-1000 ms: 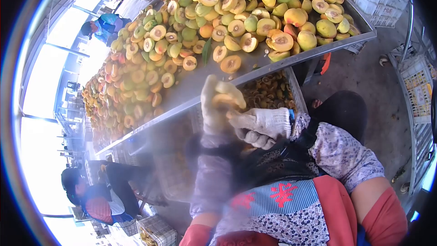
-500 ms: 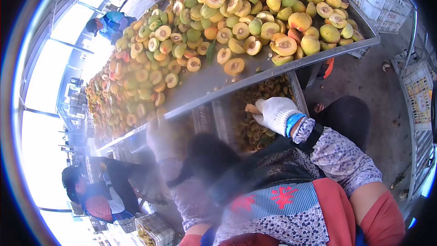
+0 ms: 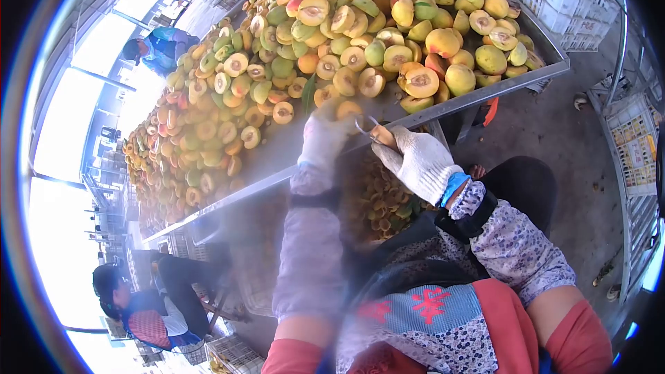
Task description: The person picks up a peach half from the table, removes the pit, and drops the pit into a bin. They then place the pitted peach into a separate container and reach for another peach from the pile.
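Pitting tool in right hand, loop end toward peach half

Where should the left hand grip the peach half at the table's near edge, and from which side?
Across its rounded sides, from above. The peach half lies cut face up, by the look of it, on the table, free of the heap, so its curved flanks are open. The gloved left hand is already at its near side.

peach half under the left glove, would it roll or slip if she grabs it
The peach half probably won't roll far: its cut face gives a flat side. The flesh looks wet, so it may slip in the left hand, though the knit glove likely helps. Soft fruit could bruise if squeezed.
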`<move>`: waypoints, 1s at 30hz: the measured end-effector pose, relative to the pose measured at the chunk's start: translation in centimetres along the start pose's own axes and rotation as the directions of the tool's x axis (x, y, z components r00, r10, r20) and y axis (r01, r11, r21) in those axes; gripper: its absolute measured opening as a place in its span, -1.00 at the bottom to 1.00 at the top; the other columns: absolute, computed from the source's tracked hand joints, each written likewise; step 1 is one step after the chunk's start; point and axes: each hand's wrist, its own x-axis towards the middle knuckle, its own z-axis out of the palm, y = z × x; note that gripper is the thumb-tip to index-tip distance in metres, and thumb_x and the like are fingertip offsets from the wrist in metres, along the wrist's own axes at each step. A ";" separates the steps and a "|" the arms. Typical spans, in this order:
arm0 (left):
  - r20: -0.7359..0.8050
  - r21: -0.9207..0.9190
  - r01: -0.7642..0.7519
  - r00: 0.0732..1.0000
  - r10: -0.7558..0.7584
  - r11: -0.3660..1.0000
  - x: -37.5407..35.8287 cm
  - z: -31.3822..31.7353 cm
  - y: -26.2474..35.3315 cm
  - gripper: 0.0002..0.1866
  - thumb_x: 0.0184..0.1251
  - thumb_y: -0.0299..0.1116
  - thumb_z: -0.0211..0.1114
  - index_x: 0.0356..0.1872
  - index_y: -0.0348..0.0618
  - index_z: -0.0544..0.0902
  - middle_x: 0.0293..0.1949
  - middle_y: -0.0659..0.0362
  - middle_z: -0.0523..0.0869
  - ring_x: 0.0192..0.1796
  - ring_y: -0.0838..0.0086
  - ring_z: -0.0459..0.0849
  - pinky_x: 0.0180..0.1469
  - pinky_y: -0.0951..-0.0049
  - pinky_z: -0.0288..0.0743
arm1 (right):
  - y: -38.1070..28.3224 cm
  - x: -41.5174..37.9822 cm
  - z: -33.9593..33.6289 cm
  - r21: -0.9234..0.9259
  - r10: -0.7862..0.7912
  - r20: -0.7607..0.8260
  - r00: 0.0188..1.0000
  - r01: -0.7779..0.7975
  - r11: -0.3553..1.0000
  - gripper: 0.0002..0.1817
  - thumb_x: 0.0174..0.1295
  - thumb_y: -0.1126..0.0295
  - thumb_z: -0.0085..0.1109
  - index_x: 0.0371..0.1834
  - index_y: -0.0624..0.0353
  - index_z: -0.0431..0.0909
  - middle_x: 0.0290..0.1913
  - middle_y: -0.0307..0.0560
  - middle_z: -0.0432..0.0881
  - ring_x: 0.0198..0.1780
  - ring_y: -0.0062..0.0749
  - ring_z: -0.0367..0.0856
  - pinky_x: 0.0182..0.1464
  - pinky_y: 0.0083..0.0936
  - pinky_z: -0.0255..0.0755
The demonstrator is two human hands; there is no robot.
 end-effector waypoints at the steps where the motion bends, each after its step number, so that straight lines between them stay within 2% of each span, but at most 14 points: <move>1: -0.039 -0.426 0.036 0.998 -0.058 0.904 -0.7 -0.1 0.2 -0.46 0.32 -0.16 0.38 0.18 -0.34 0.57 -0.12 0.03 0.76 -0.08 0.32 0.75 -0.01 0.36 0.61 | -0.4 0.1 -0.1 -0.041 0.001 -0.042 0.999 -0.002 0.999 -0.60 0.39 0.02 0.08 -0.22 0.17 0.63 -0.39 0.23 0.68 -0.27 0.27 0.65 -0.21 0.07 0.48; 2: -0.047 -0.772 0.045 0.991 -0.128 0.634 -1.8 -0.4 0.6 -0.54 0.35 -0.25 0.36 0.14 -0.35 0.58 -0.16 0.11 0.76 -0.11 0.39 0.75 -0.05 0.40 0.61 | -0.3 0.1 0.3 -0.039 0.001 -0.045 0.999 -0.003 0.999 -0.60 0.39 0.02 0.08 -0.22 0.17 0.63 -0.39 0.23 0.68 -0.27 0.27 0.65 -0.21 0.07 0.48; 3: -0.033 -0.836 0.034 0.993 -0.112 0.548 -3.2 -1.0 1.6 -0.63 0.43 -0.24 0.29 0.07 -0.34 0.60 -0.17 0.17 0.72 -0.11 0.44 0.72 -0.05 0.41 0.60 | -0.1 0.2 0.9 -0.017 -0.045 -0.054 0.997 0.044 0.999 -0.61 0.39 0.02 0.08 -0.20 0.16 0.63 -0.40 0.22 0.68 -0.28 0.26 0.65 -0.22 0.06 0.49; 4: -0.034 -0.835 0.034 0.993 -0.113 0.549 -4.2 -0.7 1.7 -0.63 0.43 -0.24 0.29 0.07 -0.34 0.60 -0.17 0.17 0.72 -0.11 0.44 0.72 -0.05 0.41 0.60 | -0.1 0.2 1.3 0.005 -0.092 -0.063 0.994 0.093 0.996 -0.61 0.39 0.02 0.09 -0.19 0.15 0.62 -0.41 0.22 0.67 -0.29 0.24 0.65 -0.23 0.05 0.49; 6: -0.410 -0.394 -0.421 0.876 0.254 0.817 -5.7 0.2 2.0 -0.57 0.46 -0.10 0.26 0.04 -0.32 0.60 -0.14 0.11 0.69 -0.10 0.45 0.68 -0.01 0.40 0.59 | -1.5 -0.2 0.8 -0.016 -0.072 0.002 0.997 0.072 0.997 -0.72 0.34 0.21 0.25 -0.10 0.21 0.58 -0.34 0.21 0.69 -0.24 0.19 0.67 -0.23 -0.06 0.53; 7: -0.414 -0.392 -0.421 0.875 0.251 0.818 -6.1 0.5 2.3 -0.57 0.46 -0.10 0.26 0.04 -0.32 0.60 -0.14 0.11 0.69 -0.10 0.45 0.68 -0.01 0.40 0.59 | -1.7 -0.3 0.9 -0.014 -0.117 0.006 0.993 0.117 0.993 -0.72 0.34 0.20 0.25 -0.11 0.19 0.58 -0.36 0.20 0.69 -0.25 0.19 0.67 -0.23 -0.04 0.52; 9: -0.237 -0.906 -0.204 0.971 -0.045 0.372 -7.0 1.2 3.0 -0.51 0.49 0.02 0.18 0.03 -0.29 0.59 -0.12 0.06 0.67 -0.10 0.35 0.66 -0.02 0.35 0.59 | -2.0 -0.6 1.1 -0.013 -0.163 0.015 0.986 0.163 0.986 -0.72 0.34 0.18 0.24 -0.12 0.17 0.57 -0.38 0.19 0.68 -0.26 0.19 0.67 -0.23 -0.03 0.52; 10: -0.079 -0.996 -0.074 0.989 -0.127 0.044 -7.2 1.3 3.0 -0.48 0.51 0.08 0.14 0.02 -0.28 0.59 -0.11 0.03 0.67 -0.10 0.30 0.65 -0.02 0.33 0.59 | -2.2 -0.7 1.1 -0.079 -0.157 0.024 0.987 0.159 0.984 -0.71 0.35 0.11 0.19 -0.16 0.13 0.58 -0.40 0.16 0.67 -0.29 0.17 0.67 -0.25 0.00 0.51; 11: -0.078 -0.994 -0.087 0.986 -0.145 -0.059 -7.3 1.3 2.9 -0.49 0.50 0.07 0.15 0.03 -0.27 0.59 -0.11 0.01 0.67 -0.10 0.23 0.66 -0.01 0.28 0.59 | -2.4 -0.8 1.0 -0.145 -0.150 0.030 0.988 0.153 0.978 -0.68 0.36 0.04 0.13 -0.20 0.08 0.58 -0.43 0.13 0.66 -0.32 0.16 0.66 -0.26 0.02 0.50; 16: -0.008 -0.993 -0.027 0.988 -0.153 -0.119 -8.6 0.2 1.9 -0.50 0.49 0.04 0.17 0.03 -0.28 0.59 -0.07 -0.02 0.67 -0.08 0.21 0.67 0.00 0.22 0.60 | -3.1 -1.4 1.3 -0.217 -0.173 0.112 0.978 0.194 0.957 -0.69 0.36 0.03 0.12 -0.21 0.05 0.57 -0.41 0.08 0.67 -0.32 0.13 0.67 -0.27 0.02 0.50; 18: -0.166 -0.967 -0.154 0.985 -0.041 0.205 -9.2 0.1 2.0 -0.52 0.50 0.02 0.17 0.03 -0.28 0.59 -0.08 -0.02 0.68 -0.07 0.19 0.67 -0.01 0.19 0.60 | -3.2 -1.4 1.4 -0.223 -0.179 0.129 0.975 0.205 0.953 -0.69 0.36 0.04 0.12 -0.21 0.05 0.56 -0.41 0.07 0.67 -0.32 0.13 0.67 -0.27 0.02 0.50; 25: -0.055 -0.999 -0.054 0.990 -0.130 0.011 -9.7 0.1 1.7 -0.59 0.51 -0.05 0.14 -0.04 -0.27 0.58 -0.14 0.00 0.68 -0.12 0.16 0.69 -0.06 0.20 0.63 | -2.9 -1.8 2.5 -0.192 -0.116 0.182 0.976 0.151 0.970 -0.70 0.34 0.06 0.15 -0.18 0.08 0.52 -0.39 0.10 0.68 -0.27 0.16 0.68 -0.24 0.03 0.51; 28: -0.170 -0.978 -0.155 0.980 -0.107 0.136 -9.7 0.9 1.8 -0.62 0.52 -0.08 0.10 -0.09 -0.26 0.57 -0.18 0.01 0.66 -0.19 0.20 0.69 -0.17 0.28 0.64 | -3.6 -2.1 3.1 -0.069 -0.014 0.233 0.972 0.031 0.997 -0.62 0.44 0.02 0.02 -0.16 0.14 0.58 -0.30 0.19 0.70 -0.19 0.23 0.65 -0.15 0.03 0.50; 30: -0.313 -0.885 -0.218 0.932 -0.180 0.413 -9.8 1.4 2.0 -0.62 0.52 -0.09 0.07 -0.10 -0.26 0.55 -0.23 0.02 0.65 -0.25 0.24 0.68 -0.28 0.36 0.62 | -4.4 -2.4 2.7 0.019 0.015 0.292 0.956 -0.022 1.000 -0.59 0.45 0.02 0.01 -0.12 0.18 0.59 -0.27 0.24 0.69 -0.15 0.27 0.63 -0.12 0.03 0.49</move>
